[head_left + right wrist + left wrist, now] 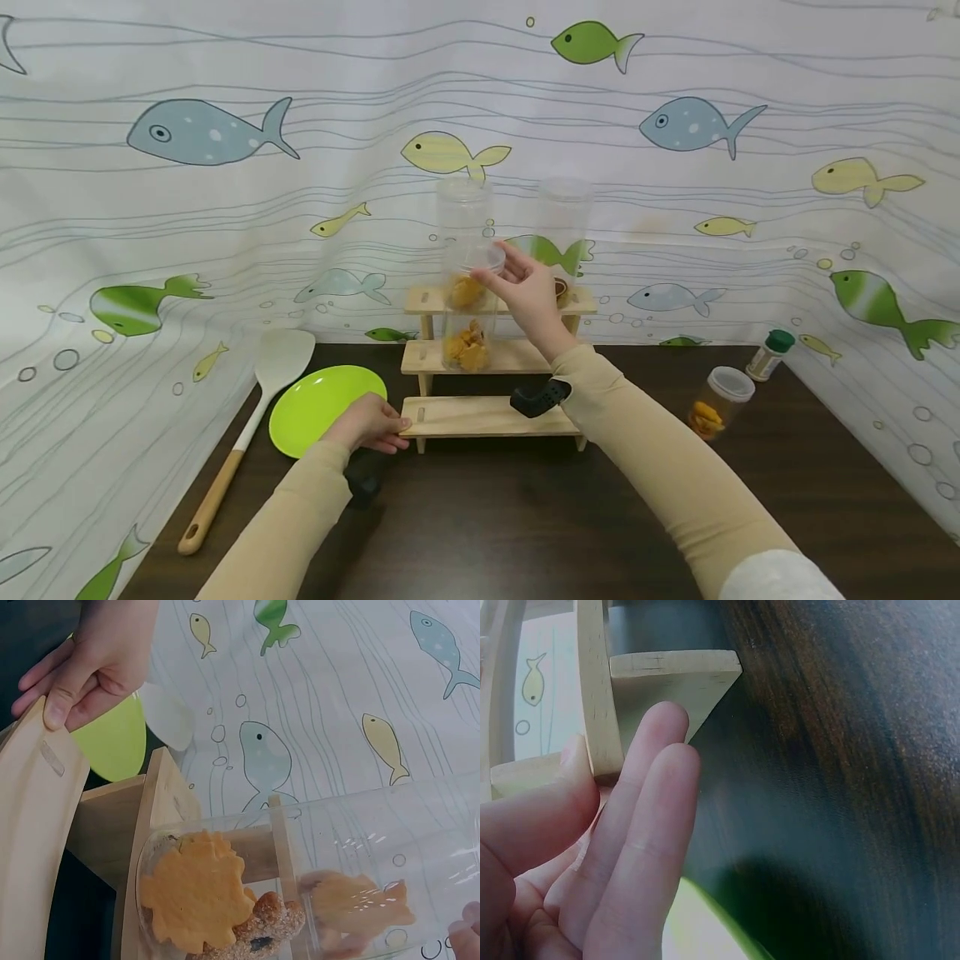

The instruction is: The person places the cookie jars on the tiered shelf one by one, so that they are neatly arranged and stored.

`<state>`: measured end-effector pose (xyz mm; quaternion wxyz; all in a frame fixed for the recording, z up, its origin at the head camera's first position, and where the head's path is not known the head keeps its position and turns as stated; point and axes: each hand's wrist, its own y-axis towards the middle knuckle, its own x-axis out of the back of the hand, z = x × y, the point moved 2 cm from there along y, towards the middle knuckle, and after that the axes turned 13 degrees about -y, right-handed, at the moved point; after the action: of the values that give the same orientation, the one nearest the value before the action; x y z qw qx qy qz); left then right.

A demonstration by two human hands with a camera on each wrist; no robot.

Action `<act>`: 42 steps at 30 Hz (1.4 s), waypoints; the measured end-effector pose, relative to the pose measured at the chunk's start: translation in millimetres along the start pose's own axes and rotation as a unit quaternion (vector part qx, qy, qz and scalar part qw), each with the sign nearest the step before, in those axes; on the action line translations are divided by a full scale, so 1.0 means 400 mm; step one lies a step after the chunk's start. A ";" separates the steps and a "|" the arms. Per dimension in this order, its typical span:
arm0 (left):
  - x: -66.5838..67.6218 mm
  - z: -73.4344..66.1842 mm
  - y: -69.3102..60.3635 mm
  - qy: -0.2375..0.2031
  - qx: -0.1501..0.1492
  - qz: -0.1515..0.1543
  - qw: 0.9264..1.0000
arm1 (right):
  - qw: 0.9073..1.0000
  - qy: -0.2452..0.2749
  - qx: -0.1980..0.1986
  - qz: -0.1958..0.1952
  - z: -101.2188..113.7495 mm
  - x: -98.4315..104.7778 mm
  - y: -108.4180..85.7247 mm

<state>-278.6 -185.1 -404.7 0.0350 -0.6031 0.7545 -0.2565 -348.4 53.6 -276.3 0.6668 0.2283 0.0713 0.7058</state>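
Observation:
A three-step wooden rack (pixel 480 417) stands against the fish-print backdrop. My left hand (pixel 367 423) pinches the left end of its lowest shelf between thumb and fingers; two fingers extend below the board in the left wrist view. With my right hand (pixel 528 292) I hold the top of a tall clear jar (pixel 448 327), upright on the middle shelf at its left side. Cookies (pixel 196 892) lie in the bottom of this jar. Behind it on the top shelf is another clear jar (pixel 463 218) with cookies. A third clear jar (pixel 564 218) stands at the top shelf's right, partly behind my right hand.
Left of the rack lie a lime-green plate (pixel 315 404) and a white spatula (pixel 281 358) with a wooden handle. On the right stand a smaller lidded jar (pixel 723 400) with orange pieces inside and a green-capped shaker (pixel 768 354). The tabletop (pixel 480 525) is dark wood.

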 end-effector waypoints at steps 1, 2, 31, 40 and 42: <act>0.002 0.000 0.000 0.000 -0.001 0.002 1.000 | 1.000 -0.002 0.001 0.002 0.001 -0.003 0.002; 0.003 -0.002 0.000 0.001 -0.002 0.003 1.000 | 1.000 -0.009 0.001 0.003 0.004 -0.006 0.003; -0.005 -0.001 -0.009 0.011 -0.012 -0.012 1.000 | 0.997 -0.008 0.037 0.073 -0.008 0.057 -0.032; -0.001 0.006 0.001 0.015 -0.011 -0.009 1.000 | 0.995 -0.020 0.070 0.075 0.004 0.109 -0.069; -0.001 0.005 0.003 0.016 -0.009 -0.007 1.000 | 0.994 -0.023 0.074 0.079 0.001 0.128 -0.078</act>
<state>-279.0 -185.1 -407.1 0.0160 -0.6047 0.7528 -0.2595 -320.1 106.6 -276.8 0.5918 0.2980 0.0903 0.7435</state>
